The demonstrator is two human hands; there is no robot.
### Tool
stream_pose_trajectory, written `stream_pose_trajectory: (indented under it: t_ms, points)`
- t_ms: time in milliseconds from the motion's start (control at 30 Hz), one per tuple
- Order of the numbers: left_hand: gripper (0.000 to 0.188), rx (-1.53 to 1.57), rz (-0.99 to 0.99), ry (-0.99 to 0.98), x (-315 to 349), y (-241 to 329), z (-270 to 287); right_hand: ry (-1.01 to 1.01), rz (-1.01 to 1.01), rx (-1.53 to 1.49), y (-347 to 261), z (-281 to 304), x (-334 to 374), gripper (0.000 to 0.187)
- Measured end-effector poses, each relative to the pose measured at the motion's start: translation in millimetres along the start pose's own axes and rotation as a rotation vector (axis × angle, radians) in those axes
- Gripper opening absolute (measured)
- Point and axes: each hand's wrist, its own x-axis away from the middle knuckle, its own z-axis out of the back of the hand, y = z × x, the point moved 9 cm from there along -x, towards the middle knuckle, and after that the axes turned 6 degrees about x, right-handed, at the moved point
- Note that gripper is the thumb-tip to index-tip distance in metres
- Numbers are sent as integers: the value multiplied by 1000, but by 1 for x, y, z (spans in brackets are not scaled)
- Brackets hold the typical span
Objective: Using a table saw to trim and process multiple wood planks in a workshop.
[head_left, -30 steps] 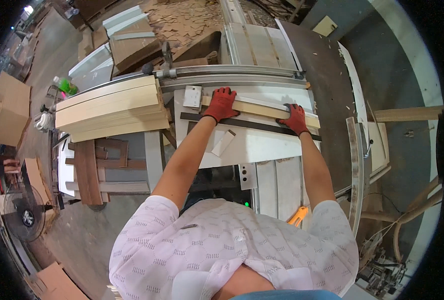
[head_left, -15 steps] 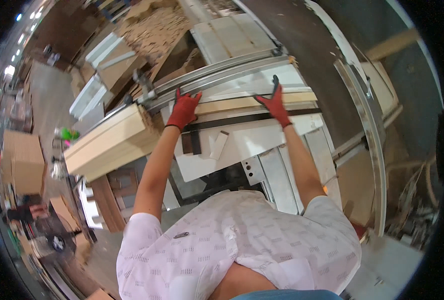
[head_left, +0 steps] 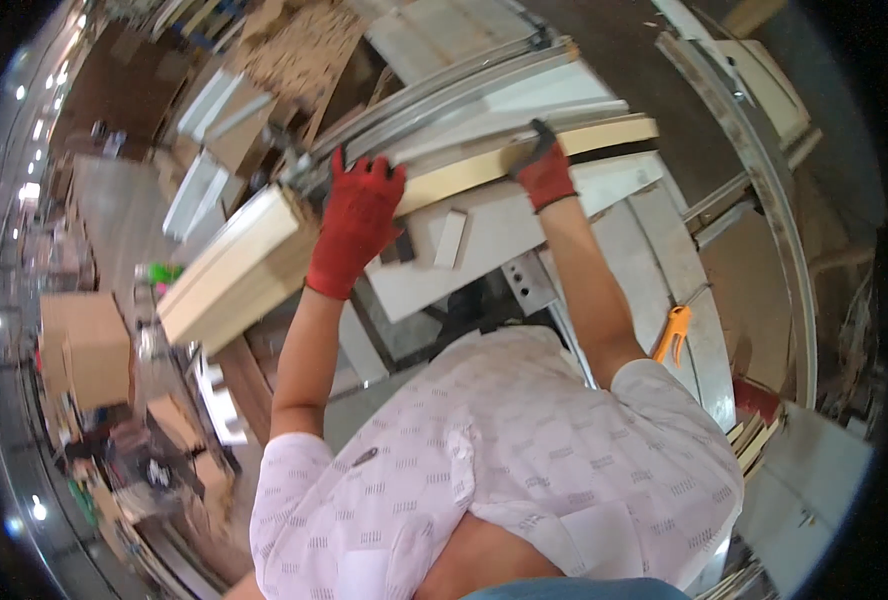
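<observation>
Both my hands wear red gloves with dark fingertips. A long pale wooden strip runs between them above a white board. My left hand is closed at the strip's left end, one finger sticking up and the thumb hidden. My right hand wraps round the strip toward its right part, its dark fingertips over the far side. A dark strip shows just under the pale one at the right. On the white board lie a small white block and a dark block, nearest my left hand.
A metal rail crosses behind the strip. Stacked pale boards stand at the left. An orange-handled tool rests on the grey machine table beside my right forearm. Cardboard boxes stand on the floor far left.
Both hands have closed from a spread pose onto the pale strip. The strip has shifted nearer to me and now covers much of the dark strip. The view has turned slightly.
</observation>
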Motion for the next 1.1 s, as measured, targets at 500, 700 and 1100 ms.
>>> stream_pose_trajectory:
  t_ms: [500,700,1100]
  points:
    - [54,348,501,-45,17,44,-187,149,748,607,-234,48,256,22]
    - [45,435,660,-42,8,32,-189,284,697,915,-210,47,308,38]
    - [52,784,700,539,-22,-99,-144,130,615,2322,-142,-7,212,63]
